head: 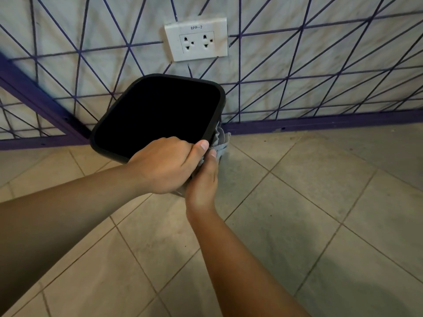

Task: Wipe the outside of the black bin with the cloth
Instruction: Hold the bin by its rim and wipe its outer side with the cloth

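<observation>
Gripping the near rim of the square black plastic bin [128, 104] on the tiled floor, the left hand [163, 165] steadies it while the right hand [202, 179] presses the crumpled grey cloth [220, 143] against its right outer wall; mid-wipe, likely sweeping downward next.

Smooth matt plastic on the black bin [158, 77], soft crumpled grey cloth [220, 143] bunched just beyond the right hand [202, 179]; dull beige floor tiles [297, 213] beneath, glossy white plastic socket [196, 40] above.

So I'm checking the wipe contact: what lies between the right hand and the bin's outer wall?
In the head view, the grey cloth lies bunched between the right hand and the black bin, below the rim corner that the left hand holds.
</observation>
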`<state>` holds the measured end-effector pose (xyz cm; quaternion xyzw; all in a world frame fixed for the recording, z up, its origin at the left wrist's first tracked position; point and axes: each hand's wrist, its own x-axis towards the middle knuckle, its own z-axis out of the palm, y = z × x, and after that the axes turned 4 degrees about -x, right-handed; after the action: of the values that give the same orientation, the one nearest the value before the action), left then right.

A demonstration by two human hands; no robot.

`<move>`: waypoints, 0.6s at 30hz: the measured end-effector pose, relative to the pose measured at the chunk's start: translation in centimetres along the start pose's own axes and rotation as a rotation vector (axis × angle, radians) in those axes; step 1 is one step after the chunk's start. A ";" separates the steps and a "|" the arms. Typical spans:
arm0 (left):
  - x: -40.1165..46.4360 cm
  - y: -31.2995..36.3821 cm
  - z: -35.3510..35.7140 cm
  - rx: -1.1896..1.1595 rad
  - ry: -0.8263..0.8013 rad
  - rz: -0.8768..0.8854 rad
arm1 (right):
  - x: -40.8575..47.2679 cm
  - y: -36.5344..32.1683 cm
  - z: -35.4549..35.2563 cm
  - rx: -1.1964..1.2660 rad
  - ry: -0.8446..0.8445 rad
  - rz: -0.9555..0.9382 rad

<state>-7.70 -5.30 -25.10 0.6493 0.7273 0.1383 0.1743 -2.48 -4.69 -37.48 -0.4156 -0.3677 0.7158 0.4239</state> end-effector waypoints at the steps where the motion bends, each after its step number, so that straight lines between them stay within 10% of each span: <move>1: 0.0 0.0 0.0 -0.005 -0.003 0.002 | -0.3 0.1 -0.1 -0.031 -0.029 -0.017; 18: 0.1 -0.2 -0.2 0.007 0.023 -0.013 | -1.1 0.5 0.3 0.000 -0.038 -0.036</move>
<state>-7.93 -5.17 -25.02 0.6435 0.7340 0.1421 0.1644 -2.61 -5.98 -37.51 -0.3952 -0.3833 0.7157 0.4297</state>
